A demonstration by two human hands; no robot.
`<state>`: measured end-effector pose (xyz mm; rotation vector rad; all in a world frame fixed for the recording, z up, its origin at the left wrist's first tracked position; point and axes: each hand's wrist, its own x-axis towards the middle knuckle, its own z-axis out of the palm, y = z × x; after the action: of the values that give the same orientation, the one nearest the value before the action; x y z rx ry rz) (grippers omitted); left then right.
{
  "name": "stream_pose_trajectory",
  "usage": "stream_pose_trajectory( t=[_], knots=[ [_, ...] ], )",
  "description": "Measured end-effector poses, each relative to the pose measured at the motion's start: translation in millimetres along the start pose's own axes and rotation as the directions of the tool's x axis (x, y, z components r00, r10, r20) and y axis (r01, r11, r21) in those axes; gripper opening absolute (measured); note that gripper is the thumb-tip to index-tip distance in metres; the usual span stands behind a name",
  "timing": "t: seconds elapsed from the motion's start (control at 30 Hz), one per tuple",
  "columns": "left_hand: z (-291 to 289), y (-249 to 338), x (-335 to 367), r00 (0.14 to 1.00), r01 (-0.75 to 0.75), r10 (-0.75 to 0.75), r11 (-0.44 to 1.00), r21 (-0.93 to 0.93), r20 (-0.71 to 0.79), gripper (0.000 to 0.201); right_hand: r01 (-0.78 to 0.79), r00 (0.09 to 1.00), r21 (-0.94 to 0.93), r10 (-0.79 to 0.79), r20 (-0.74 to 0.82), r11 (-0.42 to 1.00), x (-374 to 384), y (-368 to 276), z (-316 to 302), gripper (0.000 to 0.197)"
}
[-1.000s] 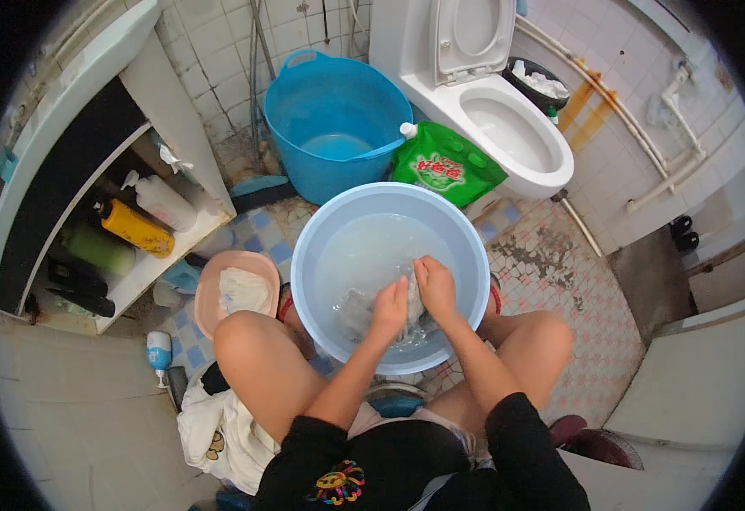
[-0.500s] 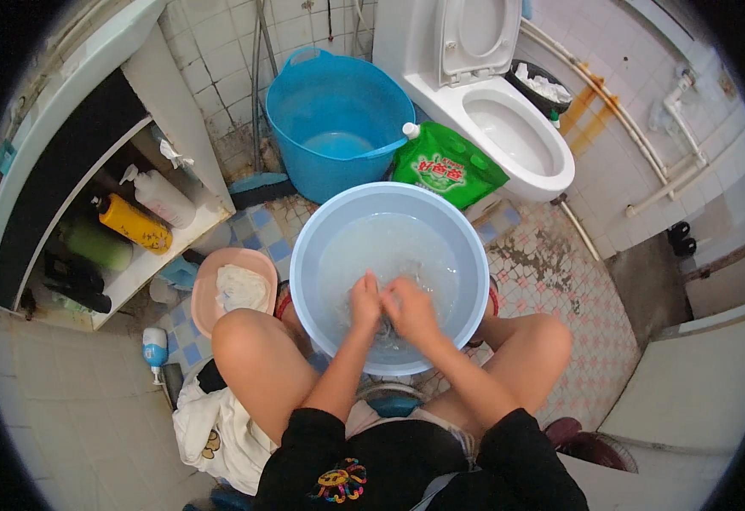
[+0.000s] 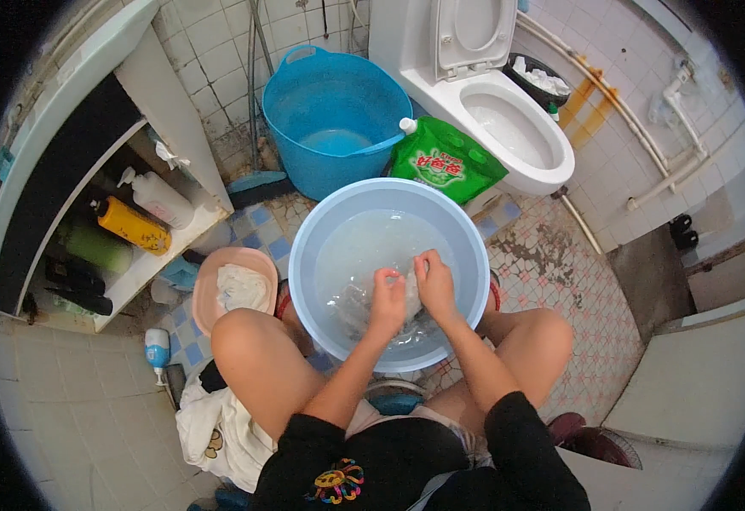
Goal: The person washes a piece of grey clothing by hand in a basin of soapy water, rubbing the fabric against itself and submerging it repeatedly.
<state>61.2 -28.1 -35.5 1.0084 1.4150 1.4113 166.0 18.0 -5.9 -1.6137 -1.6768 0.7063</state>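
Note:
A round light-blue basin (image 3: 302,281) holding cloudy water stands on the floor between my knees. Inside it, a pale, wet piece of cloth (image 3: 355,308) lies partly under the water, its shape blurred by ripples. My left hand (image 3: 388,300) is over the middle of the basin, fingers curled closed on the cloth. Close by on the right, my right hand (image 3: 436,285) is pinched, with a bit of the same cloth running between the two hands. The fingertips' exact hold is partly hidden.
Behind the basin are a green detergent pouch (image 3: 453,162), a blue tub (image 3: 334,106) and a toilet (image 3: 517,140). To the left sit a pink basin (image 3: 208,294) with white cloth, a pump bottle (image 3: 157,349), white clothing (image 3: 215,426) and a bottle shelf (image 3: 163,268).
Both hands have shifted right and drawn apart from each other. More of the pale cloth now shows at the water's surface.

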Motion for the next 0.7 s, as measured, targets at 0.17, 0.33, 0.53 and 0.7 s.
stream_pose_trajectory(
  t=[0.17,0.33,0.53,0.7],
  knots=[
    [-25,16,21,0.905,0.381,-0.399,0.914,-0.137,-0.149,0.016,0.107,0.994,0.046,-0.108,0.021,0.993,-42,-37,8,0.021],
    [-5,25,-5,1.000,0.001,0.000,1.000,0.023,-0.017,0.014,0.071,0.997,-0.039,-0.070,0.011,0.997,-7,-15,-1,0.028],
    [-17,-28,16,0.955,0.232,-0.248,0.966,-0.113,-0.160,0.013,0.394,0.915,-0.098,-0.381,0.131,0.914,-47,-46,11,0.025],
    [3,5,5,1.000,-0.009,0.010,0.999,0.050,-0.021,0.015,-0.087,0.993,0.020,0.085,0.084,0.996,-3,-21,-3,0.023]
  ],
)
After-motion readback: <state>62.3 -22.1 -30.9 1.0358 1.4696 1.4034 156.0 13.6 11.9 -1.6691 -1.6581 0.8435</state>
